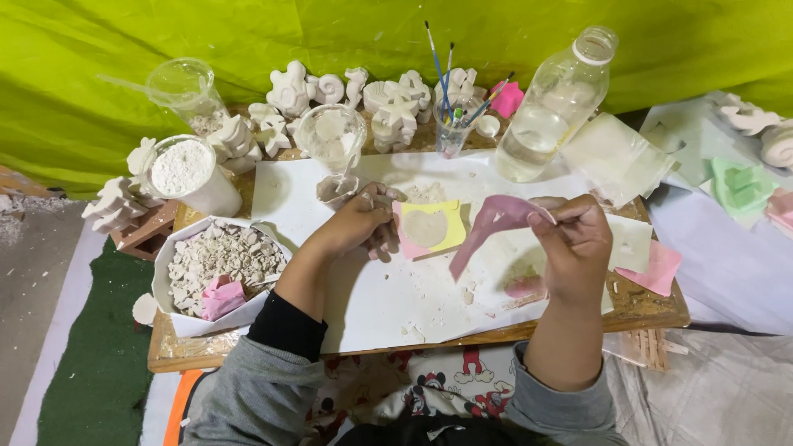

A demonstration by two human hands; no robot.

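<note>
From the head camera, you look down on a small wooden table point(652, 307) covered with white paper point(388, 289) and plaster crumbs. Your right hand point(574, 244) is raised above the paper, fingers pinched together on the top edge of a floppy pink mould point(491, 227), which hangs curling down and to the left. Your left hand point(363, 219) rests on the paper with fingers curled, pressing the edge of a yellow-and-pink square mould point(429, 227) holding a pale round cast. Judging by this, that cast is not yet out, while many white figures point(289, 91) already stand at the back (shells, stars, a turtle). A box of plaster scraps point(223, 260) sits left; a clear bottle point(557, 103) stands behind.
</note>
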